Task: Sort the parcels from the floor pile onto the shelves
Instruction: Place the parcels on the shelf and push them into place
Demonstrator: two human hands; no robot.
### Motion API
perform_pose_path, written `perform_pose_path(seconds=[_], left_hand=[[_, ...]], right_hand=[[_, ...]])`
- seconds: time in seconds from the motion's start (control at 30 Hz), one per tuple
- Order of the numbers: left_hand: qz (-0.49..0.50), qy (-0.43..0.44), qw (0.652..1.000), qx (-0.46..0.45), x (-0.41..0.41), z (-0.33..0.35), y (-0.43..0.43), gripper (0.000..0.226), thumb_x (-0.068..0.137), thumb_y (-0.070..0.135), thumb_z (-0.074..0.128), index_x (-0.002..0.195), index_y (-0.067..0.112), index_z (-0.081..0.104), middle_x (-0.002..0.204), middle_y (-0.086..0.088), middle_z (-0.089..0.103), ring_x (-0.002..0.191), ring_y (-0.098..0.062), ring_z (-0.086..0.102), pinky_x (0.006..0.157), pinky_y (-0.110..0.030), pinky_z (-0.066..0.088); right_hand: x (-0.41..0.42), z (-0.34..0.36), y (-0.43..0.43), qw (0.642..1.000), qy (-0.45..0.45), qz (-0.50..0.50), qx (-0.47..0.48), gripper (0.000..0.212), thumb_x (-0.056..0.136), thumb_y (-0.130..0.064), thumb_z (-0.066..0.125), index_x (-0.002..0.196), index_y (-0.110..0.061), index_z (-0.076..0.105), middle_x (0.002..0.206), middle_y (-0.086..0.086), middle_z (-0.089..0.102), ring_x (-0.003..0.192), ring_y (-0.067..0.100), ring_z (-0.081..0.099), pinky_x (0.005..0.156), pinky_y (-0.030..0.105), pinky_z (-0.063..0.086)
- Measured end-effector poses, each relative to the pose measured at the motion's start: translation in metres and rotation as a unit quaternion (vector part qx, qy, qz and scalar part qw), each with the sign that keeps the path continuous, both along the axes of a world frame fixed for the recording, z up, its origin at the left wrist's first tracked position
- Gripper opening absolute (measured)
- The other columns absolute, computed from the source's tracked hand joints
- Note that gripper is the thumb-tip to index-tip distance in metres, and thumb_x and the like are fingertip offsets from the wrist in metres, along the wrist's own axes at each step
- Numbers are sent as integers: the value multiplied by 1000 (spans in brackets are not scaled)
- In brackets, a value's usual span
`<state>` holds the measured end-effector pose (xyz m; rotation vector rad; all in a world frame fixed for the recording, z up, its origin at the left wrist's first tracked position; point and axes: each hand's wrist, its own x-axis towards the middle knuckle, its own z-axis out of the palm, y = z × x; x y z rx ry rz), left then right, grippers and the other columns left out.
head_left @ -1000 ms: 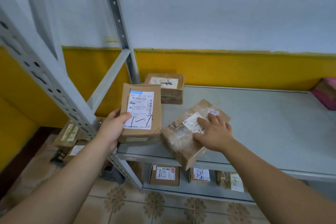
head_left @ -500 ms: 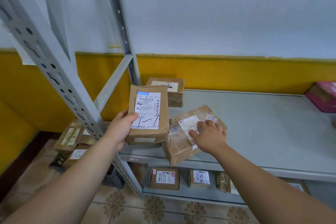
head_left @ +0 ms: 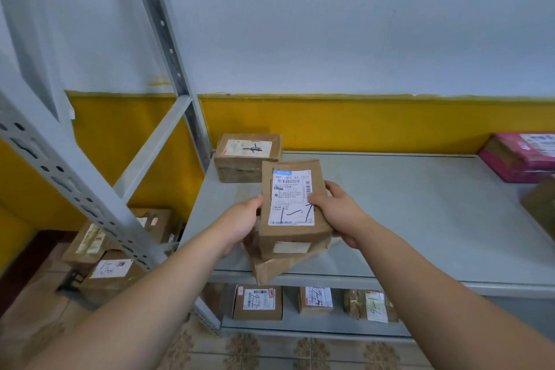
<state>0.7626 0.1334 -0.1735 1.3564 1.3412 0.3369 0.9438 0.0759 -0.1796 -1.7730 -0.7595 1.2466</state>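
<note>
Parcel in brown paper (head_left: 292, 204), seen from your head camera, held over the front left part of the middle shelf (head_left: 420, 219). Its white shipping label faces you, with a barcode at the top and black handwriting that reads like "1-7" at the bottom.

Your left hand (head_left: 240, 225) grasps the parcel's left edge, thumb on the face and fingers tucked underneath. Your right hand (head_left: 339, 213) grasps the opposite edge, thumb lying across the label's right margin and fingers wrapped behind. Both hands are therefore closed round this one parcel.

Directly beneath it lies a taped parcel (head_left: 276, 267), one corner jutting past the shelf's front lip. Whether the held parcel rests on it or hangs just above cannot be told.

In the back left corner of the same shelf stands a cardboard box (head_left: 247, 156) with a marked label on top, just behind the held parcel. At the far right, well apart, lies a pink parcel (head_left: 522, 159), and the corner of a brown carton (head_left: 543, 207) shows at the frame edge.

On the lower shelf (head_left: 330, 326), three labelled parcels stand in a row: a small box (head_left: 257, 302), a smaller box (head_left: 316, 299) and a wrapped packet (head_left: 371, 305).

To your left, beyond the perforated upright (head_left: 75, 186), the floor pile (head_left: 120, 237) of brown parcels lies on the tiled floor (head_left: 270, 351).
</note>
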Motion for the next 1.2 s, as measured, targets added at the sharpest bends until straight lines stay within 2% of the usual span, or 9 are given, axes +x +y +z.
perform_pose_path(seconds=[0.07,0.13,0.2,0.3,0.4,0.63,0.83,1.0,1.2], left_hand=[[-36,80,993,77,1,-10,9,33,104,29,33,124,21,59,129,-6,61,115,-24,56,101,-36,44],[-85,155,974,142,2,-24,12,39,100,25,40,138,18,49,138,-6,54,119,-26,55,100,-37,46],[-142,206,948,198,3,-38,8,51,93,39,48,141,23,46,144,-3,48,125,-26,49,104,-43,43],[-257,306,890,218,2,-59,-2,107,68,81,43,155,26,12,163,-1,9,149,-28,6,120,-51,10],[-326,384,830,238,-5,-74,-12,124,71,80,52,152,21,-21,158,-2,-29,144,-25,-29,115,-52,-12],[-325,414,818,230,-41,-66,17,101,84,53,59,150,41,-16,157,3,-31,145,-24,-28,117,-60,-2],[-289,441,818,231,-48,-52,35,86,92,26,56,152,42,-3,162,2,-15,149,-26,-14,117,-61,-1],[-274,418,835,230,-36,-59,32,103,80,65,60,151,42,-11,160,0,-23,147,-30,-19,116,-57,-5],[-293,424,814,269,-52,-72,35,81,95,57,44,150,44,-13,160,2,-23,147,-26,-22,119,-53,-6]], right_hand=[[12,1,1,1000,-4,-17,9,56,97,-23,56,149,-30,36,122,1,68,93,18,70,67,30,54],[27,0,3,998,-16,-53,17,51,98,-19,52,147,-27,39,123,1,67,99,21,69,83,38,57],[40,-3,4,996,-18,-83,17,43,99,-16,46,141,-24,44,122,1,66,102,22,67,92,42,55],[51,-7,2,996,-36,-79,10,40,98,-23,50,137,-26,43,112,-6,66,101,20,66,94,43,54],[57,-16,0,997,-15,-77,13,61,94,-25,63,148,-24,36,115,-4,68,97,19,70,93,43,55],[82,-21,1,983,60,-172,36,54,95,-13,61,144,-26,42,115,2,70,91,23,73,81,41,59],[85,-36,2,975,83,-203,20,39,95,-15,60,132,-24,51,112,3,72,91,24,72,78,40,58],[88,-50,2,970,97,-224,-2,28,97,-17,57,125,-21,54,109,4,72,91,25,71,88,48,58],[93,-58,-4,968,68,-242,-7,31,98,-19,57,128,-21,51,113,4,70,94,26,70,90,50,56]])
